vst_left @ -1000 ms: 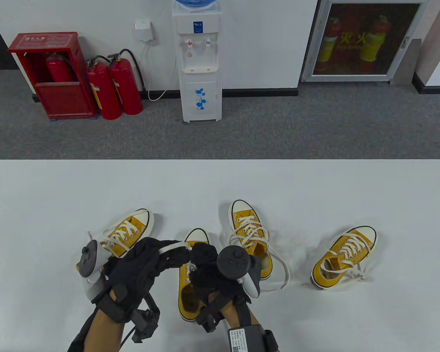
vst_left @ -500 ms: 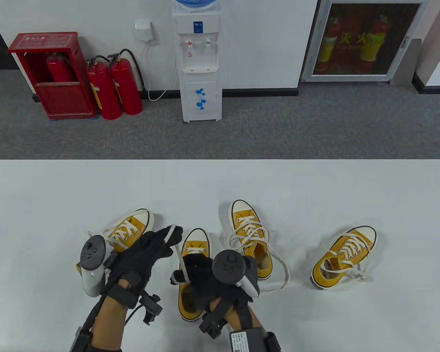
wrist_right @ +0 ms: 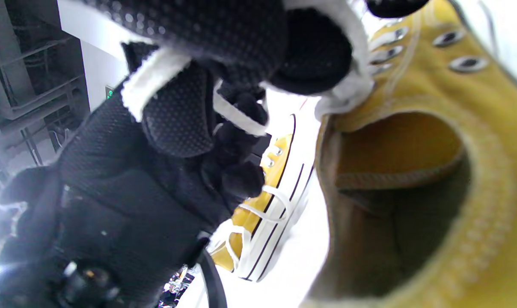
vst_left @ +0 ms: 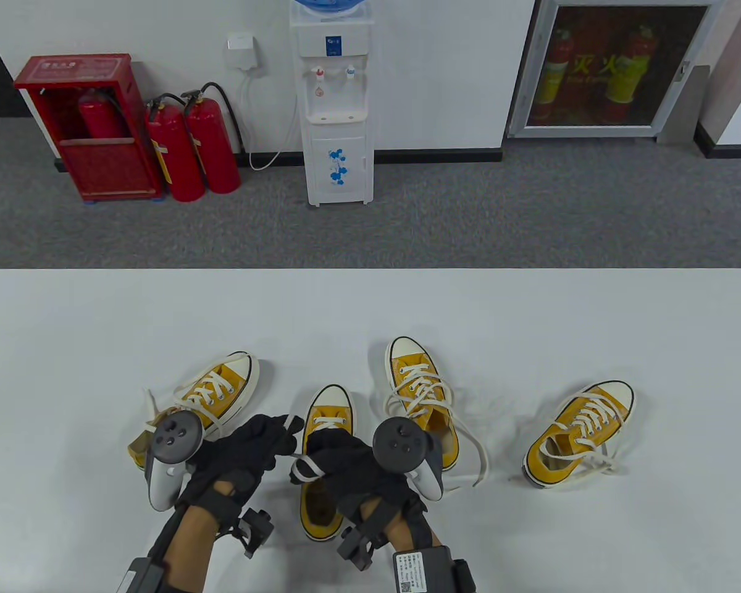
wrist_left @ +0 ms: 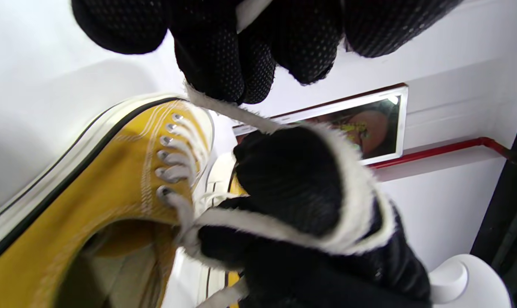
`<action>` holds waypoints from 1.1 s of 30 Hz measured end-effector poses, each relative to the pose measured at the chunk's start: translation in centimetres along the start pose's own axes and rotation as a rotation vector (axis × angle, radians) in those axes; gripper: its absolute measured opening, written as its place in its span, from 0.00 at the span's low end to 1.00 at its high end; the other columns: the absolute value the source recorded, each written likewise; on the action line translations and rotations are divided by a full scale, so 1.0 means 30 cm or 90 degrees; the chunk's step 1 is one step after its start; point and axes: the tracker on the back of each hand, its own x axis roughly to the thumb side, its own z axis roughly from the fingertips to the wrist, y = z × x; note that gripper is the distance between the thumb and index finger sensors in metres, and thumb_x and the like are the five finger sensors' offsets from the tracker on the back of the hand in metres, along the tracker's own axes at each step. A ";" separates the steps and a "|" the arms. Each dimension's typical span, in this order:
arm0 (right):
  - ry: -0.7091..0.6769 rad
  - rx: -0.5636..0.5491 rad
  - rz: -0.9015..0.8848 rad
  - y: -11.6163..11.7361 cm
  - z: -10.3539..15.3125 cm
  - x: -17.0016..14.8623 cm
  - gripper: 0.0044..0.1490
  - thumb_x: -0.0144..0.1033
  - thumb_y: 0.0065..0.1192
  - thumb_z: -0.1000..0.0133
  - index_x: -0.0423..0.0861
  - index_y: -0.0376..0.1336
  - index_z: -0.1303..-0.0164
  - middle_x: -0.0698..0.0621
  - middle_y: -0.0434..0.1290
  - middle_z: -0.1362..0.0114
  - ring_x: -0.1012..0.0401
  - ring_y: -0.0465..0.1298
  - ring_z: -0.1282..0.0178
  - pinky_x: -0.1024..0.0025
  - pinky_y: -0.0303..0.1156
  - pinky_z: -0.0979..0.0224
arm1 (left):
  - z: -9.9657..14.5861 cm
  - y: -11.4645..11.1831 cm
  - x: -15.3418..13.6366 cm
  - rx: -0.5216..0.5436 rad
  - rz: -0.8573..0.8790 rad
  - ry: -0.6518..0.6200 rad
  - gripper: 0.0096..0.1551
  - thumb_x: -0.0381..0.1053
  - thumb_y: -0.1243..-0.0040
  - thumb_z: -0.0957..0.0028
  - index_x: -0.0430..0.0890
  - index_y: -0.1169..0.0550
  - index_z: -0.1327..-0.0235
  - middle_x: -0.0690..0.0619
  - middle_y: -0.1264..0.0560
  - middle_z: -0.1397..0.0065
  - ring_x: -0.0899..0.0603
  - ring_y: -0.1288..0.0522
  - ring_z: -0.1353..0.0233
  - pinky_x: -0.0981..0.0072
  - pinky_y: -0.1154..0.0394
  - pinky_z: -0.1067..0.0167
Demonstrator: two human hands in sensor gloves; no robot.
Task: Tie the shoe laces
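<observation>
The shoe (vst_left: pixel 321 469) being tied stands near the table's (vst_left: pixel 68 321) near edge, toe pointing away, second from the left of four yellow shoes. Its lace (vst_left: pixel 305 464) runs up from the top eyelets and wraps round the right hand's (vst_left: pixel 339 460) fingers, which are curled tight on it. The left hand (vst_left: pixel 247 448), just beside the shoe, pinches another stretch of the same lace between thumb and fingertips (wrist_left: pixel 224 81). From the wrist views this looks like a loop being formed over the right fingers, though the blur leaves the exact crossing unclear. To do it well, keep both strands taut from the eyelets, hold the loop's base close to the tongue, and pass the left strand round without letting the wrap slip off.
</observation>
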 end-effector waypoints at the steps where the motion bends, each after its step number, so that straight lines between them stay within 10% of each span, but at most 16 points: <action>1: 0.001 0.000 -0.005 0.001 0.000 -0.002 0.26 0.20 0.66 0.54 0.54 0.81 0.52 0.51 0.63 0.23 0.55 0.73 0.44 0.35 0.50 0.25 | -0.001 -0.004 -0.009 0.002 0.015 0.002 0.21 0.63 0.46 0.43 0.50 0.23 0.48 0.46 0.24 0.23 0.42 0.19 0.34 0.43 0.26 0.40; 19: 0.026 -0.011 -0.198 -0.025 0.009 -0.071 0.28 0.24 0.67 0.53 0.57 0.78 0.45 0.52 0.59 0.19 0.56 0.74 0.44 0.35 0.52 0.26 | 0.025 -0.021 -0.086 -0.016 -0.183 0.068 0.20 0.63 0.44 0.45 0.51 0.17 0.53 0.46 0.15 0.33 0.38 0.15 0.43 0.42 0.24 0.46; 33: 0.014 -0.023 -0.237 -0.029 0.005 -0.068 0.31 0.25 0.68 0.52 0.56 0.74 0.38 0.56 0.60 0.18 0.55 0.76 0.46 0.37 0.55 0.26 | 0.020 -0.003 -0.088 0.025 -0.431 0.136 0.22 0.69 0.40 0.49 0.53 0.12 0.87 0.53 0.07 0.67 0.43 0.14 0.70 0.46 0.19 0.61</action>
